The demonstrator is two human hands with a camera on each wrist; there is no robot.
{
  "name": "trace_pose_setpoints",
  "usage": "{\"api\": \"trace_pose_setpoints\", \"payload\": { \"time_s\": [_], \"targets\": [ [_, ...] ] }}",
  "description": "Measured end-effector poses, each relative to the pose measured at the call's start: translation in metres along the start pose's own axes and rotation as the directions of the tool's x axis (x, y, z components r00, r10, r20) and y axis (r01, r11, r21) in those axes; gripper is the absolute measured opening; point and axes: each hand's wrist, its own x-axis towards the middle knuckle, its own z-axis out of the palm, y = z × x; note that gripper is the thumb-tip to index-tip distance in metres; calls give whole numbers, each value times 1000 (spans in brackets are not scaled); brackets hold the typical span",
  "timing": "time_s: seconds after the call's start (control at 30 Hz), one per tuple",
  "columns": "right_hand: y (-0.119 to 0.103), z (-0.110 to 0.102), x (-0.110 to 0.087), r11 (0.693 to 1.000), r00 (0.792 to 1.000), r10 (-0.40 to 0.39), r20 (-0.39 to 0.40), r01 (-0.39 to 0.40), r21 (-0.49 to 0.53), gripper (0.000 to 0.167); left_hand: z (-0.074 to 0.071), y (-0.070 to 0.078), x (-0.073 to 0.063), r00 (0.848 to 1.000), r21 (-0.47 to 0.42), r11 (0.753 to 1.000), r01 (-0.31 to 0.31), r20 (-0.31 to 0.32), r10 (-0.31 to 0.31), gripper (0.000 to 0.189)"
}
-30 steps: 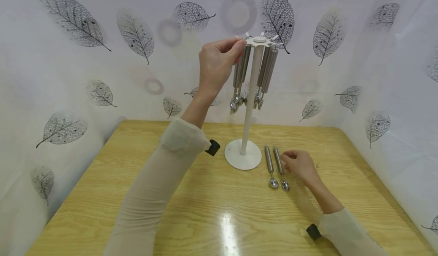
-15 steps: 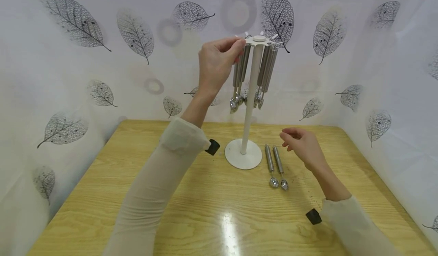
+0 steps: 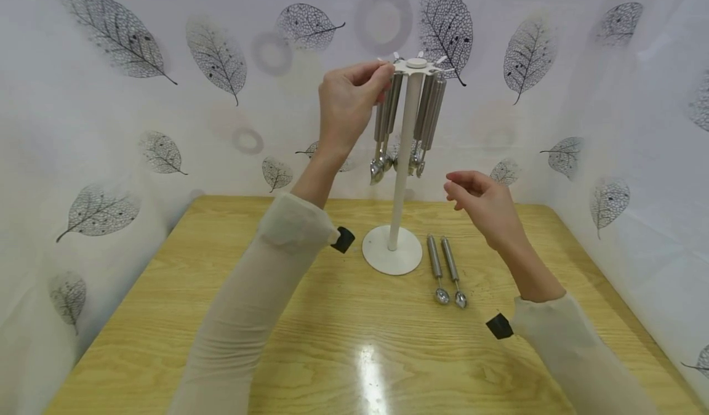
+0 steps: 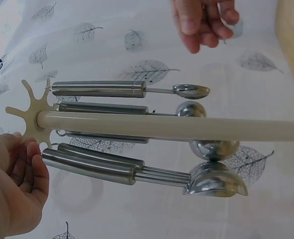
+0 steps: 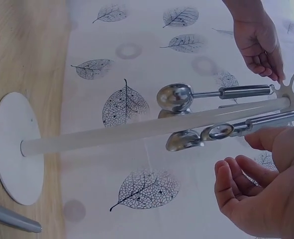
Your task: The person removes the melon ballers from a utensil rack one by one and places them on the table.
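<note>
My left hand (image 3: 349, 104) is raised to the top of a white utensil stand (image 3: 403, 156). Its thumb and forefinger pinch one arm of the star-shaped hook ring (image 4: 32, 118). Several steel-handled scoops and spoons hang from that ring, among them a large ice cream scoop (image 4: 214, 179) nearest the left hand and a small oval scoop (image 4: 191, 91) on the opposite side. My right hand (image 3: 487, 209) is in the air right of the stand, fingers loosely bent, holding nothing. In the right wrist view its thumb overlaps a hanging handle.
Two steel-handled scoops, a left one (image 3: 434, 258) and a right one (image 3: 450, 261), lie side by side on the wooden table (image 3: 310, 341), right of the stand's round base (image 3: 379, 258). A leaf-print curtain (image 3: 343, 8) encloses the back and sides.
My right hand has risen from beside the two scoops on the table to a height near the hanging scoop heads. The left hand has kept its place at the ring.
</note>
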Motion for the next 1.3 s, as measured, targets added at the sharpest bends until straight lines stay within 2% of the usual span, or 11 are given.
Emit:
{"api": "trace_pose_setpoints", "payload": {
  "time_s": [0.17,0.6,0.83,1.07,1.3],
  "targets": [
    [-14,4,11,997,997,-68,-36,70,40,39,-1,0,1,1000,-3,1000,-4,3,4,17],
    [-36,15,34,979,974,-144,-177,167,120,33,0,0,0,1000,-15,1000,-5,8,5,18],
    [-46,17,46,976,974,-148,-173,172,132,37,-1,0,-1,1000,-11,1000,-8,8,8,18],
    [-53,23,55,958,967,-167,-192,205,201,33,0,-1,0,1000,-17,1000,6,7,-6,18],
    [-56,27,59,954,968,-177,-177,214,212,32,-1,-1,0,1000,-14,1000,4,4,-4,18]
  ]
}}
